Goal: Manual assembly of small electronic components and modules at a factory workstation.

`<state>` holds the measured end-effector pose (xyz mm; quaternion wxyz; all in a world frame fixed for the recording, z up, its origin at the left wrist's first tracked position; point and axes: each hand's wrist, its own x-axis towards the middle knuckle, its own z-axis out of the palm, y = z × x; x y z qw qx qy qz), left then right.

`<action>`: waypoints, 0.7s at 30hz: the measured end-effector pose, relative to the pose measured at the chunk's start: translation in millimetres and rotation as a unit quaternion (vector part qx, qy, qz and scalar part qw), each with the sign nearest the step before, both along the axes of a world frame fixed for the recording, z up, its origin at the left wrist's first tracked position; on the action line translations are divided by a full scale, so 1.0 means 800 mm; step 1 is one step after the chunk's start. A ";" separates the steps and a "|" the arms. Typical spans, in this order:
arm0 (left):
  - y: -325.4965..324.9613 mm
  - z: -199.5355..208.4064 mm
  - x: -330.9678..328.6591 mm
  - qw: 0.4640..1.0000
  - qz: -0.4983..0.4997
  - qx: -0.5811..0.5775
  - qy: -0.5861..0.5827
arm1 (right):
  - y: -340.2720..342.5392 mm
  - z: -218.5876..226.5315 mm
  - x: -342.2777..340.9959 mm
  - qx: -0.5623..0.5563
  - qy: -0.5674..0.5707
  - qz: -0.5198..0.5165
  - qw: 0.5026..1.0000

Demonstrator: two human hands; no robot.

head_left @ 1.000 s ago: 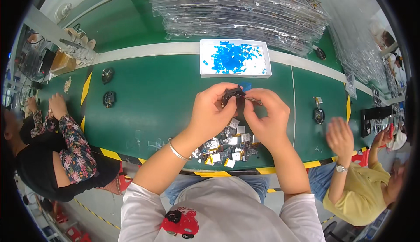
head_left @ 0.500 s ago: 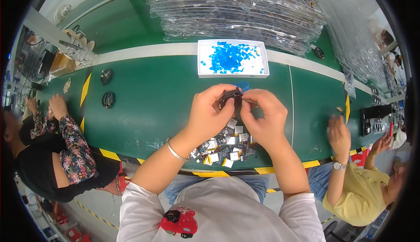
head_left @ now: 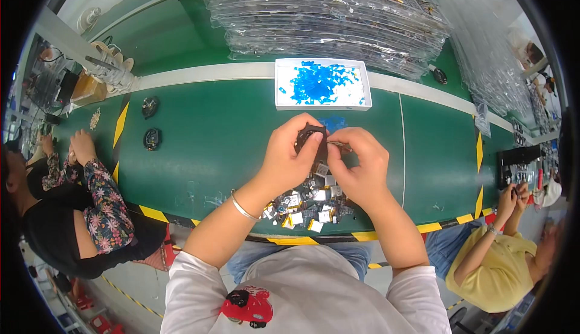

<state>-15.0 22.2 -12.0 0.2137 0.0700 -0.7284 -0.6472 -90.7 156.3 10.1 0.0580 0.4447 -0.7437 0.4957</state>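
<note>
We are working with both hands close together over the green bench. Our left hand is curling its fingers around a black housing, the thumb pressing on its near face. Our right hand is pinching a thin piece between thumb and forefinger at the housing's right edge; it is showing too small for us to tell its kind.

The housing is sitting in our grip above the bench, between a heap of small silvery-white packs on our side and a white box farther off. Blue strips are lying scattered inside that box, and some blue film is lying on the bench just beyond our fingers. Well to our left, two round black units are resting near each other. Behind the box, clear plastic trays are standing in a tall stack.
</note>
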 end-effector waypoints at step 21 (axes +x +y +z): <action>-0.010 0.016 0.003 0.960 -0.077 0.256 -0.083 | 0.011 0.000 -0.013 -0.010 -0.220 0.072 0.973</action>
